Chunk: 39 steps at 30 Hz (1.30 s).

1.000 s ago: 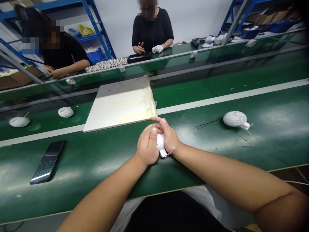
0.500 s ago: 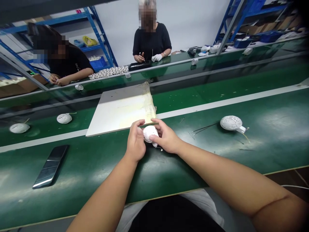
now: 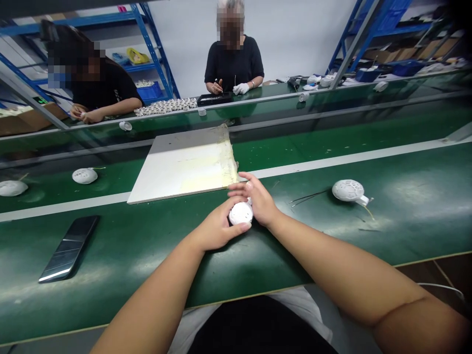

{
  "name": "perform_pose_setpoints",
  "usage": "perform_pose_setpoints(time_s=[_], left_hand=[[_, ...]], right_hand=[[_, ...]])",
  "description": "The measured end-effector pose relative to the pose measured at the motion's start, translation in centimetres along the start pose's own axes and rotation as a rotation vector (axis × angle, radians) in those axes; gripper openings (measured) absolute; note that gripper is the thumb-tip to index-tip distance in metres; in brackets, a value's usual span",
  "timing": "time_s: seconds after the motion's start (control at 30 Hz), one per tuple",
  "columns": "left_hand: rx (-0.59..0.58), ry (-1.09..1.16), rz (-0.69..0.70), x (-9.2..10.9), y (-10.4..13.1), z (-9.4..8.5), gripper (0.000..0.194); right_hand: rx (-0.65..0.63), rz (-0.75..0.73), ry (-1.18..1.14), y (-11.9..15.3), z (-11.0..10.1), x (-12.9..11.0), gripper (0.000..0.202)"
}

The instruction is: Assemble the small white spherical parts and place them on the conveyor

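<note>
A round white openwork shell (image 3: 241,213) is between my hands, just in front of the white board (image 3: 177,167). My left hand (image 3: 216,223) grips it, thumb along the near side and fingers around the far side. Against its right side is my right hand (image 3: 260,201), fingers stretched out to the left beyond the shell and apart. Whether the right palm presses on the shell is hard to see. A similar white shell (image 3: 348,190), with a short stem and a thin wire, lies to the right on the green table (image 3: 147,275).
Two more white shells, a nearer one (image 3: 84,175) and one at the edge (image 3: 13,188), lie on the left. A black phone (image 3: 69,250) rests front left. Thin dark wires (image 3: 309,197) lie right of my hands. Two people work across the table behind a metal rail.
My left hand has closed around the shell, while my right thumb has come off it and the right fingers have straightened. The shell has turned; its stem no longer points toward me.
</note>
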<state>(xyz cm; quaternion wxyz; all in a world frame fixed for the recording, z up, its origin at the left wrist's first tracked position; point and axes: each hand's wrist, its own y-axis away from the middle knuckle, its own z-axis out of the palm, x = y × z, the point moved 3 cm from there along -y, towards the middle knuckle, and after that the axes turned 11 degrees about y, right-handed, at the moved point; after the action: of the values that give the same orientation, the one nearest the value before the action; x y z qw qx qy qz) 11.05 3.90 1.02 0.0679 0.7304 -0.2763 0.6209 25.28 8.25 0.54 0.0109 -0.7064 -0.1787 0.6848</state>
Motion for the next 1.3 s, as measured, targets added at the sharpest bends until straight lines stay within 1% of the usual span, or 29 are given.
perform_pose_setpoints(time_s=[0.07,0.17,0.3,0.4,0.5,0.6,0.67,0.7,0.8,0.83,0.9,1.0,1.1,1.2,1.3], left_hand=[[0.005,-0.02,0.008,-0.2,-0.1,0.5,0.061],[0.027,-0.026,0.045,-0.5,-0.3,0.8,0.064],[0.005,-0.09,0.085,-0.1,-0.5,1.2,0.062],[0.012,-0.157,0.109,0.4,-0.3,1.8,0.056],[0.013,-0.201,0.084,0.5,0.0,2.2,0.053],[0.031,-0.211,0.066,0.4,0.2,2.2,0.052],[0.031,-0.157,0.087,0.3,0.1,2.0,0.053],[0.03,-0.111,0.109,0.2,0.0,1.9,0.057],[0.048,0.017,0.163,0.0,-0.2,1.0,0.071],[0.066,0.046,0.168,-0.2,-0.2,0.6,0.072],[0.109,0.091,0.176,-0.4,-0.1,-0.2,0.065],[0.16,0.177,0.193,-0.5,0.2,-1.5,0.055],[0.171,0.295,0.144,-0.4,0.4,-2.1,0.053],[0.181,0.491,0.071,-0.4,0.3,-1.9,0.062],[0.27,0.709,0.005,-1.0,0.1,-2.0,0.063]], right_hand=[[-0.062,0.103,-0.096,0.1,0.6,0.5,0.053],[-0.059,0.138,-0.136,0.4,0.9,0.5,0.051],[-0.127,0.205,-0.125,0.7,1.0,0.7,0.054],[-0.132,0.199,-0.065,0.7,0.7,0.7,0.055],[-0.125,0.19,-0.046,0.7,0.5,0.6,0.052],[-0.141,0.194,-0.04,0.7,0.6,0.6,0.052],[-0.13,0.173,-0.009,0.6,0.6,0.4,0.054],[-0.119,0.147,0.008,0.6,0.6,0.3,0.055],[-0.049,0.014,-0.02,0.5,0.3,-0.3,0.057],[-0.014,-0.036,-0.043,0.4,0.1,-0.5,0.057],[0.055,-0.116,-0.056,0.3,-0.2,-0.7,0.058],[0.112,-0.157,0.018,0.2,-0.6,-0.7,0.057],[0.12,-0.171,0.087,0.0,-0.7,-0.6,0.054],[0.135,-0.196,0.147,-0.1,-0.7,-0.4,0.053],[0.182,-0.183,0.174,-0.3,-0.9,0.0,0.05]])
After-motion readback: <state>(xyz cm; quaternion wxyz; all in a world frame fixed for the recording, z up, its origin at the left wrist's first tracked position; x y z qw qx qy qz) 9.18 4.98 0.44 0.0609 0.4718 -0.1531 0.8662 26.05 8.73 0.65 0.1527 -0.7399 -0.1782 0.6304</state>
